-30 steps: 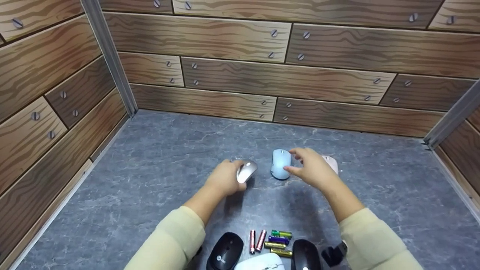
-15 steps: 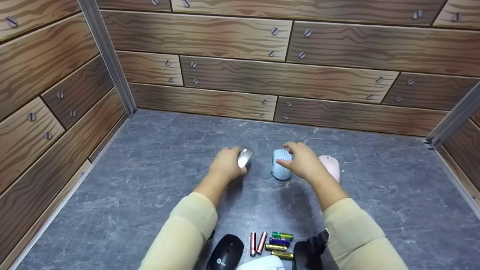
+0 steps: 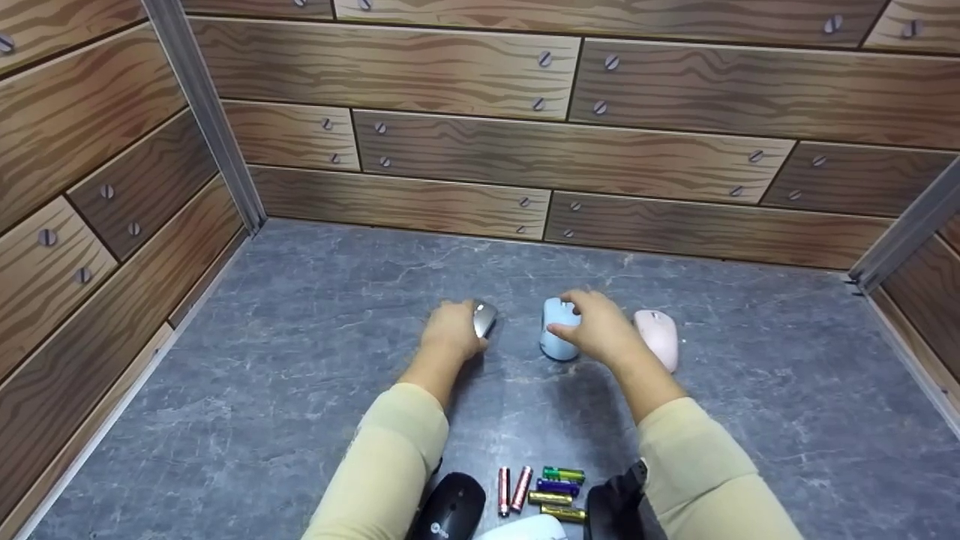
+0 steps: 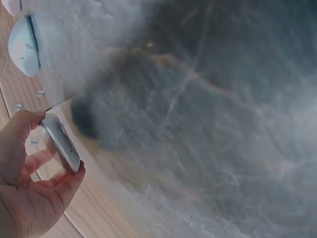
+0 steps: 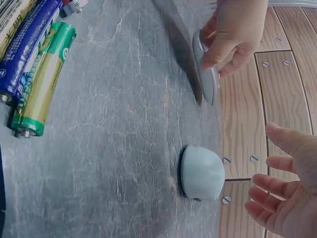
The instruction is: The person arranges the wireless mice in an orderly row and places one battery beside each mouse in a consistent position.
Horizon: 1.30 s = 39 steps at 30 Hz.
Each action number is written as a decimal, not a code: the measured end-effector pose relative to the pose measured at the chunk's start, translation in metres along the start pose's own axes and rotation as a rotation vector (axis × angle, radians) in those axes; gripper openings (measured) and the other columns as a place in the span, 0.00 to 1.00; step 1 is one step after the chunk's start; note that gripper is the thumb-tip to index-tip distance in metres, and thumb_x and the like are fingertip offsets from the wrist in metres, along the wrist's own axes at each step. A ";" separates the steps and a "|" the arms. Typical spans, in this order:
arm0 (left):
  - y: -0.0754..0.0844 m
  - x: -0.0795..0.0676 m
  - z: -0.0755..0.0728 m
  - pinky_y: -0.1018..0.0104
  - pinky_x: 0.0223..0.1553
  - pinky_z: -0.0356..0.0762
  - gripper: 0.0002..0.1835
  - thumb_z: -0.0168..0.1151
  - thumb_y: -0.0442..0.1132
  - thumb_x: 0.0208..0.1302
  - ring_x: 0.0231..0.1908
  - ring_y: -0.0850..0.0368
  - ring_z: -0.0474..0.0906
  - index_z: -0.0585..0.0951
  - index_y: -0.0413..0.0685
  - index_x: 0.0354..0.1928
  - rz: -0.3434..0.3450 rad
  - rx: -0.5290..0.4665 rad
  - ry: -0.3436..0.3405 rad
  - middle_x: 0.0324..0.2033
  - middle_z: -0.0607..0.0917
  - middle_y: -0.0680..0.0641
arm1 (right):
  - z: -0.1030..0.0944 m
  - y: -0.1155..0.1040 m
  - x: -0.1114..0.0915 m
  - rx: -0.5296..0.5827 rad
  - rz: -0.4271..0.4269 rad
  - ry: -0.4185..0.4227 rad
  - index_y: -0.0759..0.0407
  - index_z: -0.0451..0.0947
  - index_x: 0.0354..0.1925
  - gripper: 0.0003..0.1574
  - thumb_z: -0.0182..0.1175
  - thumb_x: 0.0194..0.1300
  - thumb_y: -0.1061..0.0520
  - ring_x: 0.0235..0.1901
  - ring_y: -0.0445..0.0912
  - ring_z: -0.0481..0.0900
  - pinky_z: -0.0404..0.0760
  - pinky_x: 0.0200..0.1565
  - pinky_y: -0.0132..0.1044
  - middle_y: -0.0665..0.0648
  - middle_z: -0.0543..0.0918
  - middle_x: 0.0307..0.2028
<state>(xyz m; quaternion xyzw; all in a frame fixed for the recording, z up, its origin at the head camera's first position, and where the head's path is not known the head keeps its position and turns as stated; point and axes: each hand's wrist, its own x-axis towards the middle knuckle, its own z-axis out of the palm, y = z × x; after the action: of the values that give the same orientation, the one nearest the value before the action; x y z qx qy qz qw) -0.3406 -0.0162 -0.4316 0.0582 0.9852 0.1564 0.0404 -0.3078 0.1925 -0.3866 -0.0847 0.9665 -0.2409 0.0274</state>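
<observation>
My left hand (image 3: 451, 330) grips a silver computer mouse (image 3: 484, 318) by its sides. In the left wrist view that mouse (image 4: 62, 142) is tilted between thumb and fingers, raised over the table with its shadow beside it. My right hand (image 3: 600, 328) hovers over a light blue mouse (image 3: 556, 341), fingers spread and holding nothing. The right wrist view has the blue mouse (image 5: 202, 173) flat on the table, apart from the right fingertips. Just right of that hand lies a pale pink mouse (image 3: 657, 339), partly covered by the wrist in the head view.
Several batteries (image 3: 553, 498) lie near the front edge. Around them are a black mouse (image 3: 451, 504), a white mouse (image 3: 526, 529) and another dark mouse (image 3: 604, 514), partly behind the right wrist's black camera mount. Wood-patterned walls (image 3: 450, 135) bound the grey marbled table (image 3: 315, 315).
The left hand has carried the silver mouse slightly away and left, lowering it toward the table. My right hand has shifted left over the blue mouse, uncovering more of the pink one.
</observation>
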 end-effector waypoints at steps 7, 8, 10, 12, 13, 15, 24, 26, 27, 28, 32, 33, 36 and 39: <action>0.003 -0.001 0.004 0.52 0.50 0.73 0.35 0.70 0.49 0.47 0.50 0.45 0.73 0.71 0.46 0.58 -0.020 -0.023 -0.023 0.48 0.77 0.39 | 0.002 -0.001 0.000 0.001 0.003 -0.022 0.63 0.66 0.60 0.36 0.61 0.59 0.47 0.53 0.60 0.70 0.69 0.52 0.53 0.67 0.73 0.52; 0.004 -0.001 0.005 0.52 0.50 0.72 0.35 0.70 0.49 0.47 0.50 0.44 0.73 0.70 0.46 0.59 -0.019 -0.026 -0.023 0.49 0.77 0.39 | 0.002 -0.001 -0.001 0.000 0.003 -0.022 0.63 0.66 0.60 0.36 0.61 0.59 0.47 0.53 0.59 0.70 0.69 0.53 0.53 0.67 0.73 0.52; 0.005 0.000 0.005 0.52 0.51 0.72 0.36 0.70 0.49 0.48 0.52 0.44 0.72 0.69 0.47 0.60 -0.028 -0.028 -0.037 0.51 0.75 0.38 | 0.002 -0.002 -0.001 0.001 0.003 -0.021 0.64 0.66 0.60 0.36 0.61 0.59 0.48 0.53 0.60 0.69 0.69 0.53 0.53 0.68 0.73 0.52; 0.006 0.001 0.005 0.52 0.52 0.72 0.37 0.69 0.49 0.49 0.53 0.43 0.71 0.68 0.47 0.62 -0.037 -0.021 -0.052 0.53 0.73 0.38 | 0.003 -0.002 -0.001 0.000 0.003 -0.024 0.64 0.66 0.60 0.36 0.61 0.59 0.48 0.53 0.60 0.69 0.68 0.53 0.53 0.68 0.73 0.52; 0.006 0.001 0.005 0.52 0.52 0.72 0.37 0.69 0.49 0.50 0.54 0.43 0.70 0.67 0.47 0.62 -0.041 -0.016 -0.058 0.53 0.73 0.38 | 0.003 -0.002 -0.001 -0.002 0.003 -0.027 0.64 0.66 0.60 0.36 0.61 0.59 0.48 0.53 0.60 0.69 0.68 0.53 0.54 0.68 0.73 0.52; 0.007 0.002 0.006 0.52 0.52 0.72 0.37 0.68 0.49 0.51 0.54 0.43 0.70 0.67 0.47 0.63 -0.046 -0.009 -0.063 0.53 0.72 0.37 | 0.003 -0.001 -0.001 -0.005 0.004 -0.030 0.65 0.65 0.60 0.36 0.61 0.59 0.48 0.53 0.60 0.69 0.68 0.53 0.54 0.69 0.73 0.51; 0.009 0.010 0.009 0.53 0.49 0.74 0.38 0.69 0.52 0.48 0.51 0.43 0.72 0.68 0.47 0.61 -0.071 -0.014 -0.021 0.49 0.74 0.38 | 0.002 0.000 -0.001 -0.016 0.008 -0.040 0.65 0.65 0.60 0.36 0.60 0.59 0.46 0.52 0.59 0.70 0.69 0.52 0.53 0.68 0.72 0.52; 0.010 0.011 0.009 0.52 0.48 0.74 0.38 0.69 0.53 0.48 0.51 0.43 0.72 0.68 0.46 0.60 -0.083 -0.013 -0.024 0.49 0.74 0.38 | 0.003 0.001 -0.001 -0.019 0.007 -0.042 0.64 0.66 0.60 0.37 0.60 0.59 0.46 0.52 0.59 0.69 0.69 0.52 0.53 0.68 0.72 0.52; 0.010 0.012 0.009 0.52 0.48 0.74 0.39 0.69 0.54 0.48 0.51 0.43 0.72 0.68 0.45 0.60 -0.091 -0.010 -0.027 0.50 0.74 0.38 | 0.003 0.002 -0.001 -0.021 0.005 -0.043 0.64 0.65 0.60 0.37 0.60 0.59 0.46 0.52 0.59 0.69 0.69 0.52 0.53 0.68 0.72 0.52; 0.011 0.013 0.009 0.52 0.49 0.74 0.39 0.68 0.55 0.48 0.52 0.43 0.71 0.68 0.44 0.60 -0.100 -0.009 -0.027 0.50 0.74 0.38 | 0.004 0.002 -0.001 -0.022 0.003 -0.042 0.64 0.66 0.60 0.37 0.60 0.59 0.45 0.52 0.59 0.69 0.69 0.52 0.53 0.68 0.72 0.52; 0.013 0.016 0.010 0.53 0.50 0.73 0.41 0.68 0.56 0.48 0.53 0.43 0.70 0.67 0.42 0.61 -0.123 0.000 -0.029 0.50 0.73 0.38 | 0.004 0.004 -0.002 -0.016 0.003 -0.036 0.64 0.66 0.60 0.37 0.61 0.58 0.45 0.52 0.60 0.69 0.69 0.52 0.54 0.68 0.72 0.51; 0.013 0.017 0.010 0.53 0.51 0.73 0.41 0.67 0.56 0.48 0.53 0.43 0.70 0.67 0.42 0.61 -0.123 0.004 -0.028 0.50 0.73 0.39 | 0.004 0.004 -0.002 -0.013 0.005 -0.035 0.63 0.66 0.60 0.38 0.61 0.58 0.45 0.52 0.60 0.69 0.69 0.52 0.54 0.68 0.72 0.52; 0.014 0.018 0.010 0.53 0.52 0.72 0.41 0.67 0.57 0.49 0.53 0.43 0.70 0.67 0.41 0.61 -0.117 0.015 -0.032 0.51 0.73 0.38 | 0.003 0.004 -0.003 -0.003 0.014 -0.035 0.63 0.66 0.60 0.38 0.61 0.58 0.45 0.52 0.60 0.69 0.69 0.52 0.54 0.69 0.72 0.52; 0.013 0.018 0.012 0.54 0.53 0.71 0.43 0.66 0.58 0.49 0.54 0.43 0.69 0.66 0.40 0.62 -0.110 0.021 -0.039 0.52 0.73 0.39 | 0.004 0.005 -0.003 -0.002 0.017 -0.032 0.63 0.66 0.60 0.39 0.62 0.57 0.44 0.52 0.60 0.70 0.69 0.52 0.53 0.68 0.72 0.52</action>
<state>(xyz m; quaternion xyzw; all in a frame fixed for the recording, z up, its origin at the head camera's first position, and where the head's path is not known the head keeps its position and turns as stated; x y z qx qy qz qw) -0.3564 0.0020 -0.4397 0.0074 0.9875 0.1423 0.0676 -0.3056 0.1956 -0.3928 -0.0805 0.9668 -0.2383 0.0448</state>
